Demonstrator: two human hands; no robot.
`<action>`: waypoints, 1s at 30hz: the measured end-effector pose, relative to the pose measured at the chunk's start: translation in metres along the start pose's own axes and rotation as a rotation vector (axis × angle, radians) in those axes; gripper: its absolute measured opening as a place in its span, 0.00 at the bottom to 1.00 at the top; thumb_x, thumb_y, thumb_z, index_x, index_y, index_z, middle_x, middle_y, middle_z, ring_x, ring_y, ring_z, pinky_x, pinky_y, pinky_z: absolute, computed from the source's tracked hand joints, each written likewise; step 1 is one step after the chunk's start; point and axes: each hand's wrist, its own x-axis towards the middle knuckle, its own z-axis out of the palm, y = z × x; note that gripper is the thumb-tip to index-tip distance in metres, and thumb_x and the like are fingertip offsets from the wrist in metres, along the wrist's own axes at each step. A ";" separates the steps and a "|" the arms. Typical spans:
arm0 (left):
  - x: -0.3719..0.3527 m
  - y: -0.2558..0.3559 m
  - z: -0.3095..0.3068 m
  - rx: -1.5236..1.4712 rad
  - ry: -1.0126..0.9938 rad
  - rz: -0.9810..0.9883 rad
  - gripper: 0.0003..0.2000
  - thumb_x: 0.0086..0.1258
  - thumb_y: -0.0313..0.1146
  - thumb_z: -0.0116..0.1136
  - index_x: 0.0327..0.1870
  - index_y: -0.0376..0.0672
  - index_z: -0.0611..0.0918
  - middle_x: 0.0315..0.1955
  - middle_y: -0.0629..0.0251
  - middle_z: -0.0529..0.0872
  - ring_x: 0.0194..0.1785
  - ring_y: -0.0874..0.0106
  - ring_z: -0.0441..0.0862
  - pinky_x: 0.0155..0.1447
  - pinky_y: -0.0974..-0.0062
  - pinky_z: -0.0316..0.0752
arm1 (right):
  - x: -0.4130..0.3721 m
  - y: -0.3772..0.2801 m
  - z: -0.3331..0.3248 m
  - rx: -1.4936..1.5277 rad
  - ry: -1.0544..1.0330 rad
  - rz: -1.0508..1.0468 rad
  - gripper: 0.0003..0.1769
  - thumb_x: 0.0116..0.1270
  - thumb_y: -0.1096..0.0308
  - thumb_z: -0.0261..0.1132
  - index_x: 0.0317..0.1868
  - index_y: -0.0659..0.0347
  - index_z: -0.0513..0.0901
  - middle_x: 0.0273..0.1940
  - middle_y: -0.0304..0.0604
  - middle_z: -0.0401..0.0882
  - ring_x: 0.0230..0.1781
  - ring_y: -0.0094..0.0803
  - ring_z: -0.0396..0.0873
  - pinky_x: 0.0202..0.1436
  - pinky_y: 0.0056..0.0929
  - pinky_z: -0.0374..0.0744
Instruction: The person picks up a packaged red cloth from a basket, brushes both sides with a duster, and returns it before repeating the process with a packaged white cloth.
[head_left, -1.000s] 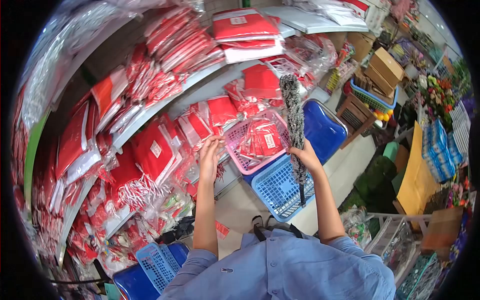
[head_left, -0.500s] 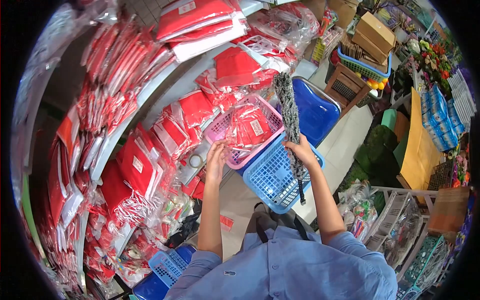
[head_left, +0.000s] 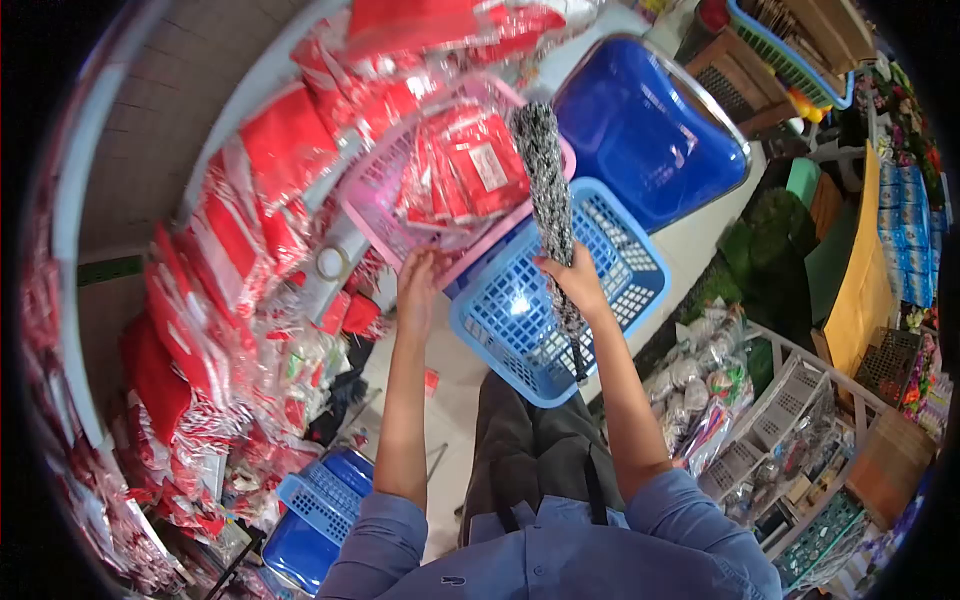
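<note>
My right hand (head_left: 572, 280) is closed around a grey, shaggy duster (head_left: 545, 185) with a thin black handle end. The duster stands out over the light-blue plastic basket (head_left: 490, 318), whose slotted floor shows behind it. At the near left corner of a pink basket (head_left: 372, 232), my left hand (head_left: 418, 278) has its fingers curled over the rim. Inside that basket lie red packets (head_left: 470, 165) in clear plastic, one with a white label.
Blue padded seats (head_left: 650, 130) stand beyond the baskets. Red items in clear plastic (head_left: 285, 140) crowd the shelving on the left, near a tape roll (head_left: 330, 263). To the right are a white rack (head_left: 790, 400) with bagged goods and a tan board (head_left: 862, 250).
The view has shifted closer to the baskets and tipped down, showing more of my legs. My right hand keeps the duster; my left hand stays by the pink basket's near corner.
</note>
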 end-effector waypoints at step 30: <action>0.210 -0.141 -0.020 0.879 0.100 0.059 0.12 0.60 0.38 0.64 0.31 0.42 0.74 0.20 0.71 0.75 0.20 0.80 0.71 0.23 0.77 0.67 | 0.005 0.081 -0.030 0.080 0.124 0.254 0.12 0.57 0.71 0.66 0.39 0.66 0.75 0.29 0.39 0.76 0.26 0.24 0.75 0.25 0.25 0.73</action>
